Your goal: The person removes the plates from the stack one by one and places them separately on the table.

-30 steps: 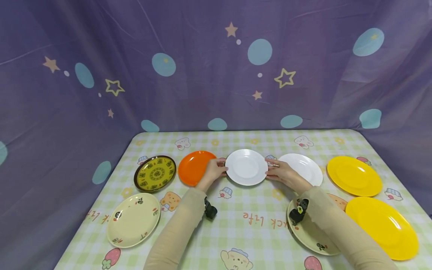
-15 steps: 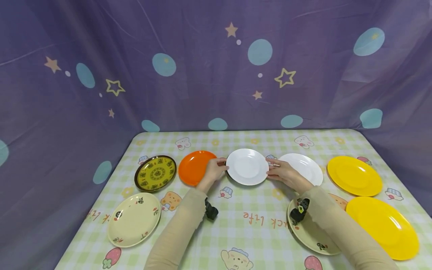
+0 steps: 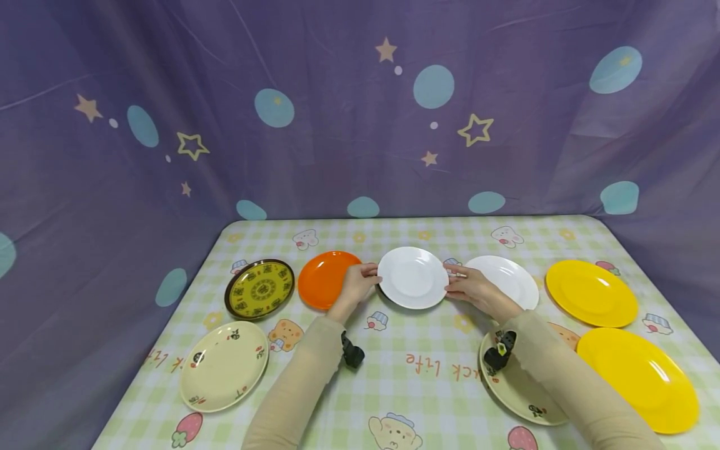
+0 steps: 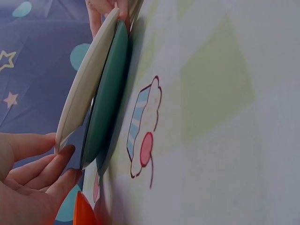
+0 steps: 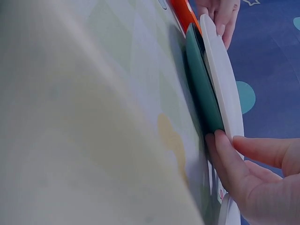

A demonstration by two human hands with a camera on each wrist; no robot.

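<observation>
Both hands on the small white plate, mid-table!

The left hand (image 3: 355, 286) pinches the white plate (image 3: 412, 277) at its left rim, thumb on top and fingers under, and the right hand (image 3: 471, 289) grips the opposite rim the same way. The wrist views show it lifted just off a dark green plate (image 4: 107, 101) beneath. It sits between the orange plate (image 3: 325, 279) and another white plate (image 3: 509, 279) on the checked tablecloth (image 3: 427, 381).

A staged tabletop set rather than a lived-in room: a purple star-and-dot backdrop cloth (image 3: 360, 106) hangs behind a table (image 3: 427, 375) in cartoon-printed green check, with assorted plates laid out
</observation>
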